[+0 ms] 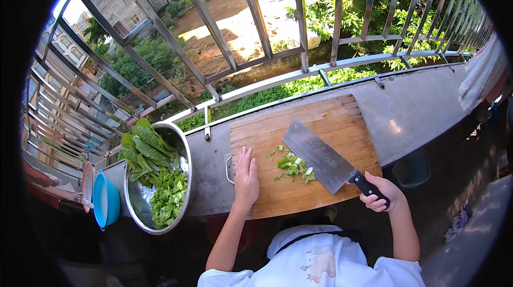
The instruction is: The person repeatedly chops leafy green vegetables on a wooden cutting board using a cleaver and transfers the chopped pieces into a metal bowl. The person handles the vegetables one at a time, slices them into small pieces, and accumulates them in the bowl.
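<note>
A cleaver (pixel 320 157) with a broad steel blade and black handle is in my right hand (pixel 381 193), fingers wrapped round the handle. Its blade lies slanted over the wooden cutting board (pixel 278 201), beside a small heap of chopped green leaves (pixel 294 164) and partly covering it. My left hand (pixel 246 177) rests flat at the board's left edge, fingers stretched out, near the board's metal handle (pixel 230 170). To the left stands a steel bowl (pixel 188 180) holding whole leafy greens (pixel 147 150) and chopped greens (pixel 170 193).
The board rests on a grey concrete ledge (pixel 411 110) along a metal railing (pixel 304 20). Left of the steel bowl are a blue basin (pixel 107 200) and a red-rimmed basin (pixel 87 185). A pale cloth (pixel 478 76) hangs at the far right. Below the ledge sits a dark bucket (pixel 411 169).
</note>
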Demonstrator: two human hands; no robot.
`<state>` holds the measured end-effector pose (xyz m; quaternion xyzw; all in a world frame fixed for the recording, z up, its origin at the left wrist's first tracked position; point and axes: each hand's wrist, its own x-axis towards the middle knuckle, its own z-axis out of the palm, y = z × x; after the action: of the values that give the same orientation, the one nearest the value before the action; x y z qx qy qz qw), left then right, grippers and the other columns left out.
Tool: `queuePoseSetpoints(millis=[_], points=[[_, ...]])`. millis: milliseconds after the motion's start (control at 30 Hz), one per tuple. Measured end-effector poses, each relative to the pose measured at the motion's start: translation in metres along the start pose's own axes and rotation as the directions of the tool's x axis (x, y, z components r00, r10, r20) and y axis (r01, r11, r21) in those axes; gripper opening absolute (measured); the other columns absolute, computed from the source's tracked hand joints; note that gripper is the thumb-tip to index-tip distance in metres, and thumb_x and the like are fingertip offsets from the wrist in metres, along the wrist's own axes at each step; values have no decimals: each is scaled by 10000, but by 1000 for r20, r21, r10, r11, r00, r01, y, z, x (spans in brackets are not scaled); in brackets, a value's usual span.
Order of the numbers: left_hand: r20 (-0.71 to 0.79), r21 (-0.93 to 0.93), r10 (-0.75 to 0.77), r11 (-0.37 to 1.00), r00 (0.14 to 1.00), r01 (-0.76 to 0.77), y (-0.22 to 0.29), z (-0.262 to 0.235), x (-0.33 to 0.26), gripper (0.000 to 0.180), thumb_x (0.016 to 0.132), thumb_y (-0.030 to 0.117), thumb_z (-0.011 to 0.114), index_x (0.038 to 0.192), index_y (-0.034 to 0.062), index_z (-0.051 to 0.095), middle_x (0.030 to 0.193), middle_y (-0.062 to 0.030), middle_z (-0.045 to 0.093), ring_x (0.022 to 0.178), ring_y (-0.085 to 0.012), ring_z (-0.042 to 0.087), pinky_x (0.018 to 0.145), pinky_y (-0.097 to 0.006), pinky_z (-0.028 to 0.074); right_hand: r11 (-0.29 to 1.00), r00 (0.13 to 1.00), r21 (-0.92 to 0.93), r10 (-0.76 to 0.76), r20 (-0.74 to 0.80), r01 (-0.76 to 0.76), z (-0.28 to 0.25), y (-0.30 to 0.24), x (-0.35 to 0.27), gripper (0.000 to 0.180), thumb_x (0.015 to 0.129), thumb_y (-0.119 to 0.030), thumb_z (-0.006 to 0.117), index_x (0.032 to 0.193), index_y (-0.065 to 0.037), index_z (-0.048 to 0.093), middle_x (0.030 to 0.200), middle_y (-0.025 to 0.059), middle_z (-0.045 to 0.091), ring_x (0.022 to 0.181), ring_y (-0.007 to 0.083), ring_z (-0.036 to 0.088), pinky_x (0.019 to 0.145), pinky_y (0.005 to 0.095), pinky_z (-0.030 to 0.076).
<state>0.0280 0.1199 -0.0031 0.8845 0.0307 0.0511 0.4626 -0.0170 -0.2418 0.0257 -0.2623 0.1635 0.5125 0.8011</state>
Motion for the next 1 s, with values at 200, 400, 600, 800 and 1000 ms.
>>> queuePoseSetpoints(millis=[200,400,600,800,1000], points=[[169,-66,129,991,977,-120,28,51,4,499,978,321,295,1357,4,359,1431,-184,315,1368,-308,204,1112,-411,107,972,985,183,-162,61,149,-3,17,-17,523,958,-498,290,1343,-148,341,524,-14,380,334,28,326,290,165,282],[235,-487,136,874,963,-4,43,47,-6,405,974,229,335,1291,13,465,1334,-194,453,1314,-305,333,1112,-408,104,848,955,480,-290,67,224,-38,48,-34,576,939,-563,243,1368,-187,322,532,0,350,338,51,333,298,184,295],[-35,-6,68,998,997,-68,27,42,8,458,978,272,291,1311,-13,426,1427,-204,308,1361,-306,230,1115,-410,81,856,954,441,-299,1,268,-43,69,-31,573,931,-579,238,1356,-212,351,527,-8,350,330,49,314,295,183,285],[21,-11,35,999,999,-35,42,73,0,505,977,274,268,1359,-53,316,1463,-210,222,1379,-309,169,1113,-414,88,859,958,448,-286,18,248,-36,84,-17,555,930,-576,250,1342,-224,368,528,-10,351,336,46,315,304,181,289],[10,-82,62,995,998,-61,55,96,-9,496,975,246,278,1371,-52,287,1467,-212,208,1380,-310,163,1112,-415,96,923,972,307,-231,-35,230,-3,93,1,514,937,-543,303,1316,-205,388,539,-4,383,343,56,314,320,193,286]])
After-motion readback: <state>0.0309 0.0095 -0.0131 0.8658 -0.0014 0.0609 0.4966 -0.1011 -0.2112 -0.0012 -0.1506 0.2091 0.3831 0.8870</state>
